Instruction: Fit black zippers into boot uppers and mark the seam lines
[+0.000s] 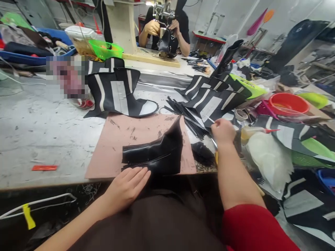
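A black leather boot upper (pixel 157 153) lies on its side on a pink board (pixel 104 153) at the table's front edge. My left hand (pixel 132 183) rests on the upper's near edge, fingers stretched out flat and side by side. My right hand (pixel 223 130) is closed over the right side of the table, a thin white stick (pixel 209 119) poking out from its fingertips; the stick's kind is not plain. Beneath its tip are a bundle of narrow black strips (pixel 192 120) and flat boot pieces (pixel 209 103) with white patches. A crumpled black cloth (pixel 202 153) lies beside the board.
More flat boot pieces (pixel 117 94) stand behind the board. On the right are a red bowl (pixel 289 104), a glue bottle (pixel 252 132) and a white plastic bag (pixel 270 157). A red strip (pixel 44 168) lies at left. Across the table a co-worker (pixel 183 31) sews at a machine (pixel 120 28).
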Motion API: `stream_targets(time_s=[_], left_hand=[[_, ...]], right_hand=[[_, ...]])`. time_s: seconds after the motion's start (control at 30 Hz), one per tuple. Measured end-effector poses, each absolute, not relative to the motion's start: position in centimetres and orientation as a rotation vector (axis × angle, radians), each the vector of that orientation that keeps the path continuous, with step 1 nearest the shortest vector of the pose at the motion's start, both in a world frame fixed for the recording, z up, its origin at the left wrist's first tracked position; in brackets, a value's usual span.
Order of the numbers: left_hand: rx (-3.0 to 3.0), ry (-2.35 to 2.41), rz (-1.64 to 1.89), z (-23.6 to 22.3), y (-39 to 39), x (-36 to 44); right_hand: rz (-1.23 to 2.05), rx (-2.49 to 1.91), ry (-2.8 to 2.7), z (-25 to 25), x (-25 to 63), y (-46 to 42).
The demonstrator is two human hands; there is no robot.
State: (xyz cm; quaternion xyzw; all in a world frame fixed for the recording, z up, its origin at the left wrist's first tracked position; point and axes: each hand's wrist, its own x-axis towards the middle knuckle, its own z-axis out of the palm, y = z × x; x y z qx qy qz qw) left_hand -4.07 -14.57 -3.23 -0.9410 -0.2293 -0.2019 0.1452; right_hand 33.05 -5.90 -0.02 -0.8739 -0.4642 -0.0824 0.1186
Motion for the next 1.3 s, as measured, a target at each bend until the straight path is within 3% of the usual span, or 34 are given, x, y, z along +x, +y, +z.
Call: stream_targets(time_s=[0.1, 0.33, 0.43, 0.53, 0.73, 0.8, 1.3], left_hand=[[-2.719, -0.75, -0.564, -3.2, -15.5, -5.0], [-2.725, -0.807, -0.626, -3.9, -15.5, -4.9], [-2.736, -0.831, -0.589, -4.5, -15.4, -4.7], [-2.747, -0.856, -0.549, -5.1, -15.3, -4.5], [-2.838, -0.824, -0.466, -5.5, -14.7, -4.2], [-2.877, -0.843, -0.452, -5.5, -14.4, -4.2], [-2.914, -0.809, -0.516, -6.9, -14.0, -4.5]], right_hand=[[-0.289, -2.267, -1.331, 0.7, 31.7, -8.1], [0.294, -2.158, -1.661, -2.1, 26.5, -9.5], [0.169, -2.004, -1.444, -1.9, 25.2, -10.7], [0.135, -1.523, -1.212, -0.5, 22.3, -12.8], [0.962, -1.209, -1.565, -2.0, 14.8, -13.0], [1.085, -1.215, -1.504, -3.4, 14.1, -12.2], [0.744, -1.292, -1.917, -4.2, 14.9, -12.8]])
